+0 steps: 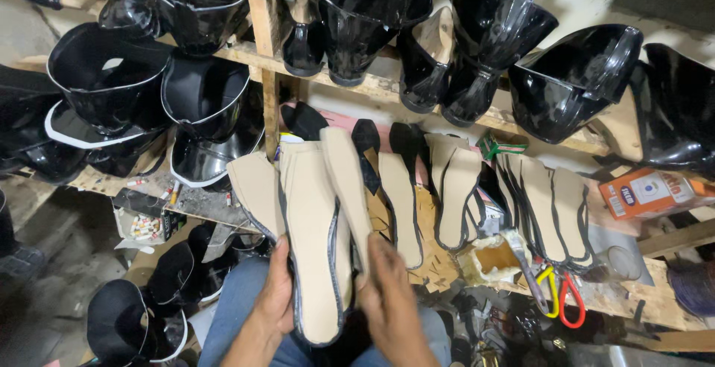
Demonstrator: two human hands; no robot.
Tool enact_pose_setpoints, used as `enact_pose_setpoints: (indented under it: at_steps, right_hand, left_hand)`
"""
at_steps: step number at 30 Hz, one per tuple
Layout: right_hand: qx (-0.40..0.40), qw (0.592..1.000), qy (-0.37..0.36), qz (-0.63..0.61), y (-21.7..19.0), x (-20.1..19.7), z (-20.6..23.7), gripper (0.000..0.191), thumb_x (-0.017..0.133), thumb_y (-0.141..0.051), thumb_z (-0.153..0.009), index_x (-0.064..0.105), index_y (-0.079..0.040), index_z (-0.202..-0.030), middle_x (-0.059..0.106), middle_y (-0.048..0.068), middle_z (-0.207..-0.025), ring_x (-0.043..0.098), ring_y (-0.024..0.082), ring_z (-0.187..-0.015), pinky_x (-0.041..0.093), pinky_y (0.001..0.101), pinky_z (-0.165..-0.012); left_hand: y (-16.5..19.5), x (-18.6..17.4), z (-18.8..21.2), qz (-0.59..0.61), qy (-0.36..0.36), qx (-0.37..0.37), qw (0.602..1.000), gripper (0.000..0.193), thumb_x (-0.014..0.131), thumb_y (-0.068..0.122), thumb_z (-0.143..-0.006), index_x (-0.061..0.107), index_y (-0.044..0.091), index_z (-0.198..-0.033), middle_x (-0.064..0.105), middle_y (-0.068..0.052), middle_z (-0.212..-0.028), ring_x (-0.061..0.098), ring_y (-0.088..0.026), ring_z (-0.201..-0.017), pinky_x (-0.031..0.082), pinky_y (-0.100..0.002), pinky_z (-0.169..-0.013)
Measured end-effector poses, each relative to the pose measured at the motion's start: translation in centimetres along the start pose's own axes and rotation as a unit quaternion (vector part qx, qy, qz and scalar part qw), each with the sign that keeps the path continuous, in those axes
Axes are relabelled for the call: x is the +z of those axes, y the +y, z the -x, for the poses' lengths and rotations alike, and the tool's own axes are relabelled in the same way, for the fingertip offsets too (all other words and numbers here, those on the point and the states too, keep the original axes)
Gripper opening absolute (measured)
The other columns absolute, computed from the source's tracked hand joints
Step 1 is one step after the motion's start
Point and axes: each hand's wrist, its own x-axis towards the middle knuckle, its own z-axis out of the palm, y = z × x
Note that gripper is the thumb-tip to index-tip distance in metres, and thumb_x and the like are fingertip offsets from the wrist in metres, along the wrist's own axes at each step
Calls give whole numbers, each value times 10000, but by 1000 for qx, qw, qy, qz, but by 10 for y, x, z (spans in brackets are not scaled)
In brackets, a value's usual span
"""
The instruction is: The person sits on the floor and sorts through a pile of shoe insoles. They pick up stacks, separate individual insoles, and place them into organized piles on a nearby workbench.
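Note:
A stack of tan shoe insoles (316, 225) with dark edges stands between my two hands, just above my lap. My left hand (275, 292) grips the stack's left side near its lower end. My right hand (389, 300) presses its right side, fingers along the edge. One insole (345, 181) leans out of the stack to the upper right, and another (255, 188) sticks out to the left. More tan insoles (402, 195) and a further group (555, 210) lean upright on the wooden bench (655, 304) just behind.
Shiny black boot uppers (201, 99) crowd the wooden shelf (387, 84) above and the floor at left. A brush (525, 263), red-and-yellow-handled scissors (560, 296), a glue-crusted pot (491, 259) and an orange box (648, 192) lie on the bench at right.

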Motion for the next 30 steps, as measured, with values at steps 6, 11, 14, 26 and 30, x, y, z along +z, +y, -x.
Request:
enact_pose_setpoints:
  at_steps: [6, 11, 14, 26, 30]
  right_hand:
    - [14, 927, 49, 372, 0, -19, -22, 506, 696, -226, -937, 540, -110, -1404, 440, 263, -1495, 344, 503, -1403, 268, 531, -1131]
    - [73, 992, -106, 0, -15, -9, 6, 857, 820, -183, -821, 382, -28, -1541, 433, 241, -1556, 348, 402, -1504, 237, 456, -1186]
    - [112, 986, -117, -27, -15, -2, 12, 951, 836, -131, -792, 300, 0, -1566, 353, 238, -1565, 290, 379, -1511, 231, 429, -1161]
    - [-34, 947, 98, 304, 3, -36, -36, 492, 691, -230, -896, 604, 8, -1317, 616, 228, -1199, 598, 331, -1078, 484, 395, -903]
    - [178, 979, -64, -72, -6, -18, -11, 348, 708, -256, -930, 707, 19, -1143, 708, 99, -980, 639, 166, -914, 520, 313, -814]
  left_hand:
    - [-3, 3, 0, 14, -123, -36, 992, 749, 481, 605, -919, 551, 35, -1400, 717, -196, -1253, 730, -305, -1010, 628, -390, -795]
    - [-8, 6, -3, -78, 21, 105, 991, 494, 681, 154, -884, 582, -7, -1341, 721, -177, -1146, 724, -261, -988, 626, -394, -834]
    - [-6, 6, -3, -42, 44, 127, 990, 460, 685, 108, -854, 595, 5, -1293, 739, -141, -1100, 744, -225, -944, 627, -376, -811]
    - [3, 6, 3, -67, 41, 134, 988, 492, 707, 101, -845, 568, -3, -1305, 729, -152, -1112, 753, -227, -955, 635, -383, -826]
    - [3, 9, 0, -65, 24, 130, 989, 508, 672, 157, -886, 528, -45, -1330, 708, -206, -1129, 746, -292, -931, 636, -436, -773]
